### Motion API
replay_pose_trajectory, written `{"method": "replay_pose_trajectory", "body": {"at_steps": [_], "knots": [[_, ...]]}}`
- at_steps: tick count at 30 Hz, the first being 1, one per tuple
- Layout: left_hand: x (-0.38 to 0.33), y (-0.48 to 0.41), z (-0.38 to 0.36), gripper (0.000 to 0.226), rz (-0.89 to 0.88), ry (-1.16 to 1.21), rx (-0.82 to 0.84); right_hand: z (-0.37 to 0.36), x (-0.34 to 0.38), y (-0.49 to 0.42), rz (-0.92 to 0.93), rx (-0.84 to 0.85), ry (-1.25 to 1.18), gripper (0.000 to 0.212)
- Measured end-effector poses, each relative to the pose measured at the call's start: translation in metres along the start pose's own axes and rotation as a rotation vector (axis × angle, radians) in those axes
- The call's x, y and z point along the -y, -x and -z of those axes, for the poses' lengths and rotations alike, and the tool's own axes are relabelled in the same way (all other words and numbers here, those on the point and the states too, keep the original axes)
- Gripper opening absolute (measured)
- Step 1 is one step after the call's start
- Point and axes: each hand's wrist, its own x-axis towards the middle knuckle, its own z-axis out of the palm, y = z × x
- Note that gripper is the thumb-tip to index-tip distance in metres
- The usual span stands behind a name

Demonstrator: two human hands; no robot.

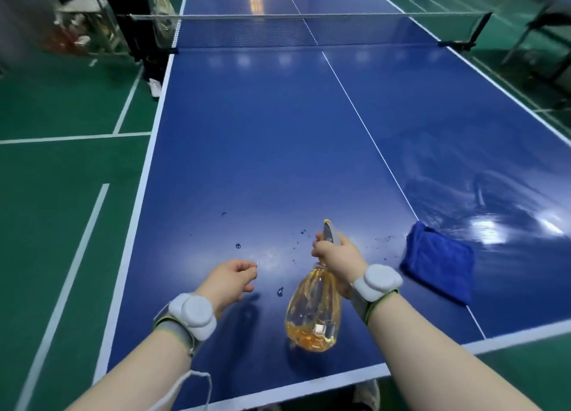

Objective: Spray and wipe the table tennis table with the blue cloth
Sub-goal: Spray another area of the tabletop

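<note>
Droplets [238, 245] dotted the near left half of the bench [262, 148], so spraying looked to be the step in hand. The right hand [335, 256] gripped the neck and trigger head of an amber spray bottle [313, 315], its nozzle aimed toward the far net [302, 30]. Whether the bottle's base touched the bench could not be told. The left hand [231, 282] hovered just left of the bottle, fingers loosely curled and holding nothing.

The blue cloth [438, 267] lay folded on the bench to the right of the bottle, mostly across the white centre line [364, 126], with neither hand touching it. Past it, the near right half carried a smeared wet sheen [494, 213], which suggested that side was already wiped, while the left half showed only scattered drops.

The next move probably called for more squeezes over the left half. After that the bottle would need setting down and the cloth fetching from the right.
</note>
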Motion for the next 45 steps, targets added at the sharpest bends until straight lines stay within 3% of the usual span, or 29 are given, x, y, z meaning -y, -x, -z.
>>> {"method": "replay_pose_trajectory", "body": {"at_steps": [2, 7, 11, 18, 21, 25, 29, 32, 39, 42, 45], "knots": [[-0.001, 0.0, -0.006, 0.009, -0.015, -0.006, 0.041, 0.017, -0.003, 0.006, 0.01, -0.087, -0.043, 0.041], [0.0, 0.001, -0.035, 0.013, -0.024, -0.048, 0.151, 0.066, -0.014, 0.019, 0.036, -0.262, -0.05, 0.021], [0.0, 0.009, -0.06, 0.013, -0.029, -0.058, 0.184, 0.094, -0.027, 0.031, 0.066, -0.365, -0.049, 0.023], [0.009, 0.037, -0.105, 0.009, -0.06, -0.111, 0.203, 0.13, -0.061, 0.071, -0.021, -0.24, -0.119, 0.022], [0.018, 0.056, -0.127, 0.008, -0.056, -0.101, 0.227, 0.135, -0.075, 0.094, -0.034, -0.162, -0.051, 0.035], [0.032, 0.077, -0.14, 0.008, -0.035, -0.108, 0.277, 0.136, -0.094, 0.112, -0.005, -0.063, 0.068, 0.035], [0.047, 0.096, -0.132, 0.009, -0.034, -0.116, 0.297, 0.12, -0.107, 0.124, 0.006, -0.073, 0.108, 0.022], [0.053, 0.101, -0.117, 0.013, -0.035, -0.104, 0.282, 0.102, -0.104, 0.13, -0.004, -0.077, 0.074, 0.032], [0.073, 0.098, -0.066, 0.037, -0.052, -0.143, 0.421, 0.025, -0.093, 0.135, 0.012, 0.139, 0.114, 0.045], [0.088, 0.091, -0.026, 0.048, -0.037, -0.14, 0.45, -0.022, -0.086, 0.127, 0.015, 0.107, 0.11, 0.032], [0.098, 0.083, 0.018, 0.073, -0.045, -0.179, 0.478, -0.069, -0.078, 0.118, -0.012, 0.025, 0.091, 0.019]]}}
